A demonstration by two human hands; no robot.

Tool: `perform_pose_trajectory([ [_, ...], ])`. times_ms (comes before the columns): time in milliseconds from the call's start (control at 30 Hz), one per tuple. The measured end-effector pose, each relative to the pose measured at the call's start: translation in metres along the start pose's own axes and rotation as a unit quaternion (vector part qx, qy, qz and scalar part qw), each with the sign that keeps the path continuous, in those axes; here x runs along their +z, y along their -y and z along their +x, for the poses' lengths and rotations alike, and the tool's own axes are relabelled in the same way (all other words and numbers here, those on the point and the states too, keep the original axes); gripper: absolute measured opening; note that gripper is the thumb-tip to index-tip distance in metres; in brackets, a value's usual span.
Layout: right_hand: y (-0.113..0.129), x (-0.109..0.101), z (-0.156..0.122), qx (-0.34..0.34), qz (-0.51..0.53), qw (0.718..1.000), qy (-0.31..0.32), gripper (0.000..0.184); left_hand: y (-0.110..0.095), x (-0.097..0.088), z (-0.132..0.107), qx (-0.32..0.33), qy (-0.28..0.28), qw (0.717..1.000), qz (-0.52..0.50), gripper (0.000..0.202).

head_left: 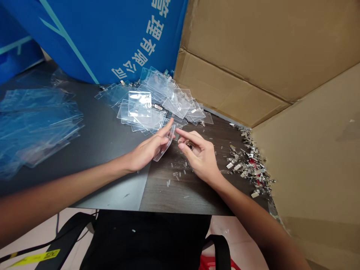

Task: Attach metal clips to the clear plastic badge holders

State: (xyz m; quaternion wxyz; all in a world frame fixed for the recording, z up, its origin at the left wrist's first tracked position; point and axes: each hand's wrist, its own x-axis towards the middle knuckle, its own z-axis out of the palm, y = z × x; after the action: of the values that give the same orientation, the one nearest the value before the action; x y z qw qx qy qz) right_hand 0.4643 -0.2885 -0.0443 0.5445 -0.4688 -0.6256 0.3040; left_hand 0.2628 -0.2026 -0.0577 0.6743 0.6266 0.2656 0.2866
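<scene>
My left hand [150,148] holds a clear plastic badge sleeve [165,144] on edge above the dark table [112,138], fingers wrapped round it. My right hand [198,152] is right beside it, fingers curled, pinching a small metal clip [188,143] near the sleeve's top edge. Both hands meet at the middle of the table. Behind them lies a pile of clear badge sleeves [157,103], some with clips attached.
A heap of metal clips [249,165] lies at the table's right edge against a cardboard box [309,142]. Stacked clear sleeves in plastic wrap [33,120] lie at the left. A blue printed panel [112,33] and cardboard [253,45] stand behind. Small clear bits [177,174] dot the table.
</scene>
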Motion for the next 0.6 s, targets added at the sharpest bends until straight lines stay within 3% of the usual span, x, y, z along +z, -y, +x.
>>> perform_pose_trajectory([
  [133,0.003,0.003,-0.001,0.033,0.032,0.998,-0.050,0.021,-0.010,0.004,0.000,-0.029,-0.006,0.999,0.037,0.085],
  [267,0.009,0.005,-0.004,0.078,0.056,0.995,-0.040,0.014,-0.019,0.008,0.000,-0.006,-0.024,0.999,0.038,0.076],
  [600,0.014,0.003,0.001,0.131,0.113,0.983,0.059,0.043,-0.022,0.009,-0.002,0.053,-0.029,0.996,0.064,0.048],
])
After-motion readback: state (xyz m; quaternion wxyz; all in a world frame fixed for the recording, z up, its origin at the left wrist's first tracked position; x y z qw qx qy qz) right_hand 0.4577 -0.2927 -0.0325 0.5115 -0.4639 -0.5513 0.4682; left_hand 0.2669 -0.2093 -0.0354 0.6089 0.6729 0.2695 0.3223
